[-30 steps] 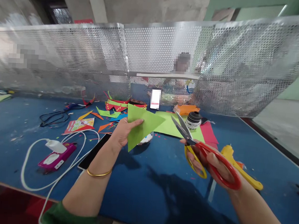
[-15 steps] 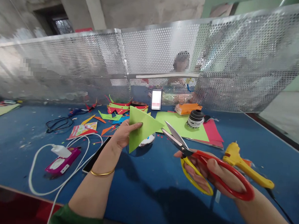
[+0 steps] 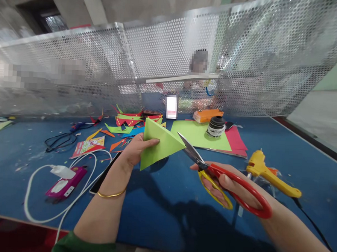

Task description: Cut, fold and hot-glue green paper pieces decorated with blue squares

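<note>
A light green piece of paper (image 3: 158, 146), folded to a pointed shape, is pinched in my left hand (image 3: 137, 147), thumb on its near face. Its tip points right. My right hand (image 3: 222, 181) grips scissors (image 3: 202, 165) with one red and one yellow handle loop. Their blades lie at the paper's right tip and look nearly closed; whether they touch the paper I cannot tell. Beneath and behind are the blue table and a shadow of both hands.
Right of my right hand lies a yellow glue gun (image 3: 267, 174). Behind are green sheets (image 3: 196, 137), a black-and-white spool (image 3: 216, 126), an orange packet (image 3: 207, 115) and paper masks (image 3: 129, 119). To the left are a purple power strip (image 3: 66, 182), white cable (image 3: 26, 197) and phone (image 3: 102, 177). A perforated metal screen (image 3: 167, 47) stands behind.
The scissors have come closer to the paper's right tip, and their blades have closed partly. My left hand keeps its hold on the paper. The view has shifted slightly.
</note>
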A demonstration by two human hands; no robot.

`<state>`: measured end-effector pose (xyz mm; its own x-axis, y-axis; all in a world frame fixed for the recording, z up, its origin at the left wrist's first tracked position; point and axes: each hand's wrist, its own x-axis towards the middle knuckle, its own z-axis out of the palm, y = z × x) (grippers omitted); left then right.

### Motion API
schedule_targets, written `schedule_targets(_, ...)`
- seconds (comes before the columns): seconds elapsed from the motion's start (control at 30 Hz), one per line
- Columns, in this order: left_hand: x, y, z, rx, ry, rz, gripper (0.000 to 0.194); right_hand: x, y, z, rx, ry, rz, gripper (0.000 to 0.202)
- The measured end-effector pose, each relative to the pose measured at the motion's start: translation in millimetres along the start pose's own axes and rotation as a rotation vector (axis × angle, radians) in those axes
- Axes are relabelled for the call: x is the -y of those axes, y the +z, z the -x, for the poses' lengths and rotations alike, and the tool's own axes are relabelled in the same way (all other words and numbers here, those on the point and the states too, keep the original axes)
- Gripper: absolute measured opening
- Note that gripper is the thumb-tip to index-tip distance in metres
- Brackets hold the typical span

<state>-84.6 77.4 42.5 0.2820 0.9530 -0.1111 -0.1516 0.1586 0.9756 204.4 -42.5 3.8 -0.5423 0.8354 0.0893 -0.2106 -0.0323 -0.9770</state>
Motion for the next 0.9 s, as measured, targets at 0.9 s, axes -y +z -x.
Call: schedule_targets(0.9,2.6,-3.1,-3.3,0.024,-0.036,-0.012,0.032,17.8,11.7,-1.8,-0.053,0.051,0.209,0.07)
